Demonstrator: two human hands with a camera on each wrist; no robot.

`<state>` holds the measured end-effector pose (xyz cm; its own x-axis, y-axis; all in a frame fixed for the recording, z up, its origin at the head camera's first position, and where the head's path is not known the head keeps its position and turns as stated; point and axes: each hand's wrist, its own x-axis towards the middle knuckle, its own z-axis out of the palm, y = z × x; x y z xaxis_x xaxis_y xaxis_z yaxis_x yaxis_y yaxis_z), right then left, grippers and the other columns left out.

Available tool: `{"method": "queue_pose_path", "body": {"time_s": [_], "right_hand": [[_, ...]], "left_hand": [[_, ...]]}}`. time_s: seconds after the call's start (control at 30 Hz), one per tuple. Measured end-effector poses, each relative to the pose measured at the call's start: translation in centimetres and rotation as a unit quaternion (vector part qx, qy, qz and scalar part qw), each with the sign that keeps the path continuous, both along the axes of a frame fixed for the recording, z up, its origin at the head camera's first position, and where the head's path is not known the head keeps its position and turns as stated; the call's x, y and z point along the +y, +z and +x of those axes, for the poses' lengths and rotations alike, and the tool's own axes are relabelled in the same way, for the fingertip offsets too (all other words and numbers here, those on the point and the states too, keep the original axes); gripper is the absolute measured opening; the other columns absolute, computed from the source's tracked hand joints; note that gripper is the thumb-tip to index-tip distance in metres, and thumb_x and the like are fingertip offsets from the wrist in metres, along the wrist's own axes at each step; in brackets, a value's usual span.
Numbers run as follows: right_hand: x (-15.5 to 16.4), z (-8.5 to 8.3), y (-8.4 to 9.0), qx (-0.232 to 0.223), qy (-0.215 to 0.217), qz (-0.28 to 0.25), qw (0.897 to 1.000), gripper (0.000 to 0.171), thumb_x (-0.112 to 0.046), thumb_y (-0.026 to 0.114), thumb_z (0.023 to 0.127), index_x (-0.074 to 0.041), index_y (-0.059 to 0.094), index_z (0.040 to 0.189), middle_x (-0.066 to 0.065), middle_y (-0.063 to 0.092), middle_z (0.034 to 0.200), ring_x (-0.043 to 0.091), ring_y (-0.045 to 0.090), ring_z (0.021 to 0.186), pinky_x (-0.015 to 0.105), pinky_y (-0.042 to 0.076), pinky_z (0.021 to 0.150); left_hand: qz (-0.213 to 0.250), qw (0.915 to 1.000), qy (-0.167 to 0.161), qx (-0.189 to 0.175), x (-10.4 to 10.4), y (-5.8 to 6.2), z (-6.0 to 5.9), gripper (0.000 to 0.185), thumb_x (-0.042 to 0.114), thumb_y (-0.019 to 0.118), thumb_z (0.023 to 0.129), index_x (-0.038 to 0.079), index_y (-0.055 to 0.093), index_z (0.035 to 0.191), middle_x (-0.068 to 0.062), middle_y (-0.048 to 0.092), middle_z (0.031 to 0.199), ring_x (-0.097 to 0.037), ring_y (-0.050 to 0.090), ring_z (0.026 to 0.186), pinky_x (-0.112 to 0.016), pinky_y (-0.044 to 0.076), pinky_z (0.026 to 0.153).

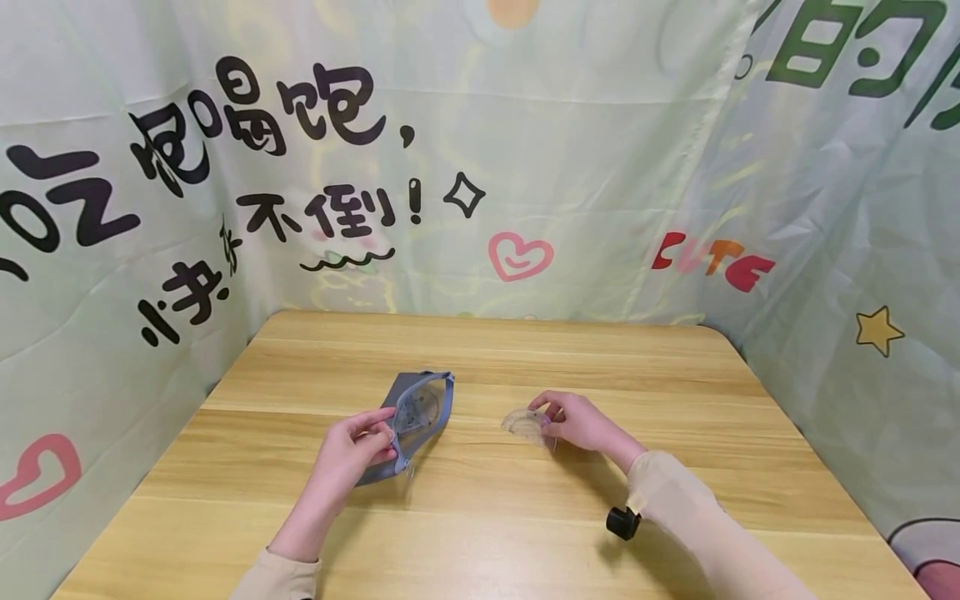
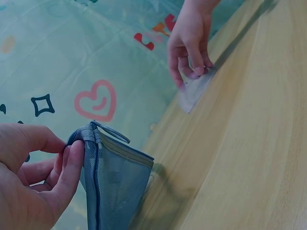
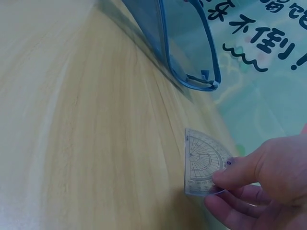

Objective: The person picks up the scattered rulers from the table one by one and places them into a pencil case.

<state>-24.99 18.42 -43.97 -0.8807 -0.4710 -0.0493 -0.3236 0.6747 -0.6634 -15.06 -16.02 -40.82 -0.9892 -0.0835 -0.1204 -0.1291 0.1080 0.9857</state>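
A person's left hand (image 1: 352, 454) pinches the open rim of a blue-grey mesh pencil pouch (image 1: 415, 421), thumb and fingers (image 2: 72, 165) pressed against the fabric beside the zip, the pouch standing on its edge on the light wooden table (image 1: 480, 517). To its right, apart from the pouch, the right hand (image 1: 581, 421) pinches a clear plastic protractor (image 1: 525, 423) between thumb and fingertips (image 3: 235, 172), holding it tilted with its lower edge at the tabletop. A small black device (image 1: 623, 522) sits at the right wrist's beige sleeve (image 1: 690, 517). Pale green printed cloth (image 1: 525, 167) with hearts, stars and black lettering hangs round the table.
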Motion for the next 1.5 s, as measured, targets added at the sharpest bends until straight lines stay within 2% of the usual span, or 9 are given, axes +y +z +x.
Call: {"method": "queue_pose_path", "body": {"time_s": [0.37, 0.6, 0.87, 1.07, 1.37, 1.5], "right_hand": [[-0.5, 0.1, 0.7, -0.020, -0.013, -0.024, 0.999, 0.032, 0.006, 0.061, 0.089, -0.002, 0.064, 0.119, 0.013, 0.063, 0.092, 0.015, 0.060, 0.075, 0.023, 0.056, 0.060], [-0.7, 0.0, 1.3, -0.021, -0.002, -0.038, 0.999, 0.031, 0.006, 0.059, 0.089, 0.001, 0.063, 0.120, 0.015, 0.062, 0.088, 0.014, 0.059, 0.072, 0.022, 0.054, 0.059], [-1.1, -0.2, 1.5, -0.043, -0.006, -0.054, 0.998, 0.033, 0.009, 0.058, 0.089, 0.001, 0.062, 0.121, 0.014, 0.062, 0.088, 0.016, 0.060, 0.072, 0.030, 0.057, 0.063], [-1.7, -0.5, 1.3, -0.065, -0.010, -0.087, 0.994, 0.027, 0.007, 0.060, 0.090, 0.001, 0.063, 0.116, 0.016, 0.061, 0.092, 0.016, 0.060, 0.076, 0.029, 0.061, 0.065], [-3.0, -0.5, 1.5, -0.093, -0.036, -0.143, 0.985, 0.030, 0.009, 0.058, 0.087, 0.005, 0.062, 0.116, 0.018, 0.062, 0.092, 0.020, 0.064, 0.072, 0.032, 0.062, 0.065], [-3.5, -0.4, 1.8, -0.103, -0.040, -0.157, 0.981, 0.030, 0.010, 0.056, 0.088, 0.006, 0.061, 0.118, 0.019, 0.061, 0.094, 0.021, 0.064, 0.077, 0.035, 0.063, 0.069]], "left_hand": [[0.003, 1.0000, 0.000, -0.004, 0.1, -0.1, 0.0, 0.042, -0.002, 0.060, 0.091, -0.005, 0.057, 0.133, -0.002, 0.055, 0.091, -0.009, 0.060, 0.077, -0.018, 0.060, 0.072], [0.003, 1.0000, 0.000, -0.002, 0.1, -0.1, 0.0, 0.042, -0.002, 0.059, 0.091, -0.006, 0.057, 0.133, -0.002, 0.054, 0.091, -0.008, 0.060, 0.076, -0.018, 0.060, 0.072], [0.003, 1.0000, -0.001, 0.002, 0.1, 0.0, 0.1, 0.042, -0.002, 0.058, 0.091, -0.007, 0.057, 0.132, -0.001, 0.054, 0.089, -0.007, 0.060, 0.075, -0.019, 0.060, 0.072], [0.004, 1.0000, 0.000, 0.003, 0.1, 0.0, 0.1, 0.042, -0.002, 0.058, 0.091, -0.007, 0.057, 0.132, -0.001, 0.055, 0.089, -0.007, 0.060, 0.075, -0.019, 0.060, 0.072], [0.003, 1.0000, -0.002, 0.002, 0.0, 0.0, 0.1, 0.042, -0.002, 0.059, 0.091, -0.006, 0.057, 0.133, -0.001, 0.054, 0.089, -0.007, 0.060, 0.076, -0.019, 0.061, 0.072], [0.001, 1.0000, -0.001, 0.001, 0.0, -0.1, 0.1, 0.042, -0.001, 0.059, 0.091, -0.005, 0.057, 0.133, -0.001, 0.054, 0.090, -0.007, 0.060, 0.077, -0.019, 0.061, 0.073]]}}
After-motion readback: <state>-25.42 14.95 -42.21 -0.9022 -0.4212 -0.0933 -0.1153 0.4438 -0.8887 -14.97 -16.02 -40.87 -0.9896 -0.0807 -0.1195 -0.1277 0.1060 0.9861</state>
